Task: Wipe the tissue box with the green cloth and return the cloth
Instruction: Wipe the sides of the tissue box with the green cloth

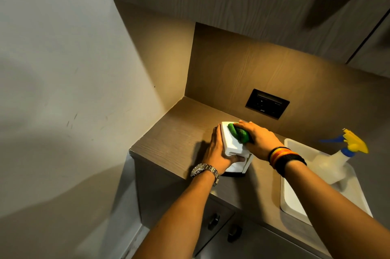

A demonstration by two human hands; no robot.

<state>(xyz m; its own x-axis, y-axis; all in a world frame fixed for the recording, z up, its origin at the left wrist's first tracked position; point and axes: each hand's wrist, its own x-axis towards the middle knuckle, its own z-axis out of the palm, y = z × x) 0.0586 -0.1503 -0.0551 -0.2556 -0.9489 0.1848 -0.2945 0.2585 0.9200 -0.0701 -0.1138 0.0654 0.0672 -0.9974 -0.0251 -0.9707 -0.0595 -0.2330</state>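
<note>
My left hand [217,149] is clamped around the near-left side of the white tissue box [230,142], fingers flat along its side and thumb wrapped over the front corner, pinning it on the wood-grain counter [175,144]. My right hand [260,139] is on top of the box, palm down, fingers curled over the bunched green cloth [239,133] and pressing it onto the box's top face. The box sits near the counter's front edge, in front of the dark wall socket [267,103]. There's a watch [205,171] on my left wrist, striped bands [285,158] on my right. Off to the right, a white tray [293,206] holds a spray bottle [335,163] with a yellow and blue trigger. Something dark sits under the box's near end, maybe a base, hard to tell in this light.
</note>
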